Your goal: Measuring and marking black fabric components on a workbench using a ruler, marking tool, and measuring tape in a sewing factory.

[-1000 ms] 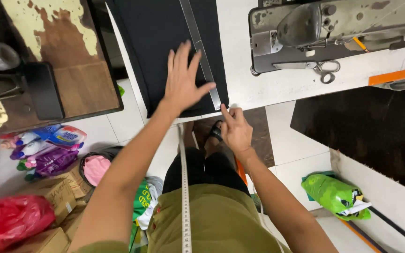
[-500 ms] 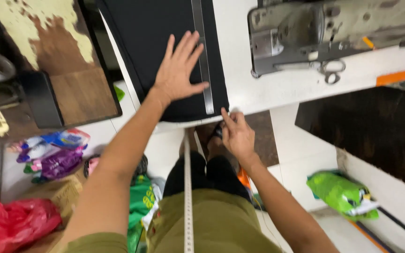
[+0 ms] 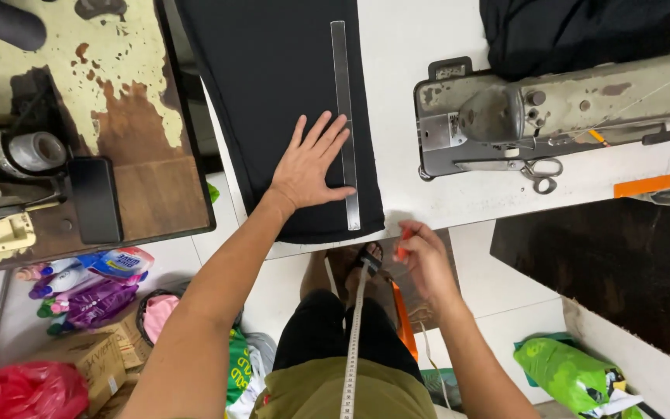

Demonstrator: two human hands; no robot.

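Note:
My left hand (image 3: 310, 164) lies flat, fingers spread, on a piece of black fabric (image 3: 273, 93) spread over the white table (image 3: 405, 85). Its thumb touches a long clear ruler (image 3: 344, 116) lying along the fabric's right side. My right hand (image 3: 424, 260) hovers just off the table's near edge, below the ruler's end, pinching a small red-orange marker (image 3: 402, 242). A measuring tape (image 3: 353, 341) hangs down from my neck over my lap.
A grey sewing machine (image 3: 552, 116) stands on the table at right, scissors (image 3: 540, 172) in front of it and dark cloth (image 3: 583, 31) behind. A worn wooden table (image 3: 118, 116) is at left. Bags, bottles and boxes crowd the floor (image 3: 79, 310). A green bag (image 3: 568, 372) lies lower right.
My right hand has drawn back from the ruler's near end and now sits below the table edge. The left hand stays pressed on the fabric.

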